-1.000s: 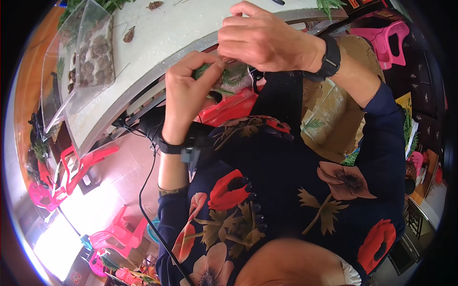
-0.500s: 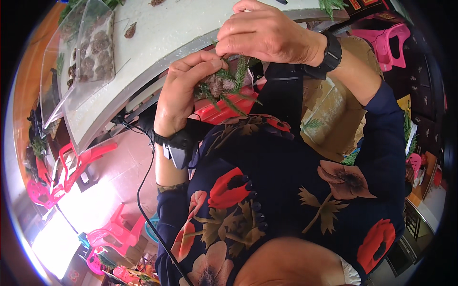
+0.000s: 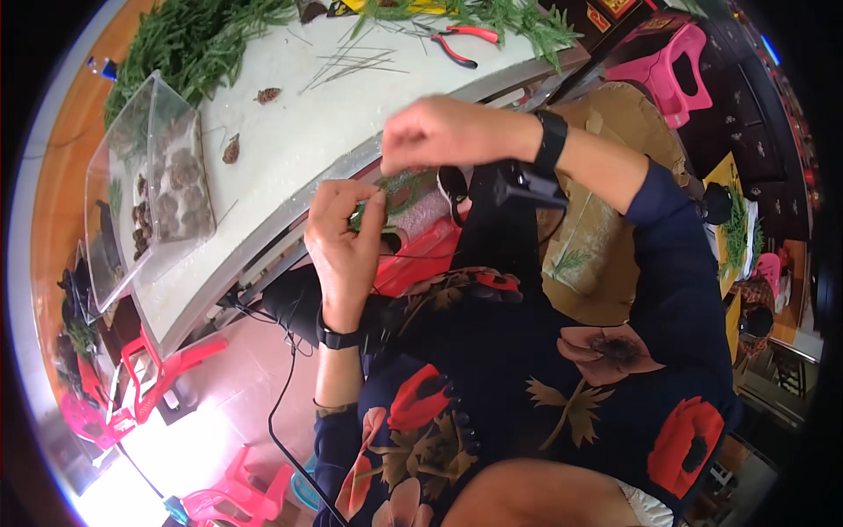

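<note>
Still pinching the green sprig (image 3: 357, 217) in the left hand (image 3: 341, 230), on the near side of the table (image 3: 294, 114), now mostly hidden but unreleased. Curling the right hand (image 3: 446, 133) just to the right; cannot tell whether empty.

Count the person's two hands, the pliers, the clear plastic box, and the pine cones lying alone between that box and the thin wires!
Hands: 2, left hand and right hand
Pliers: 1
Clear plastic box: 1
Lone pine cones: 2
Total: 6
</note>
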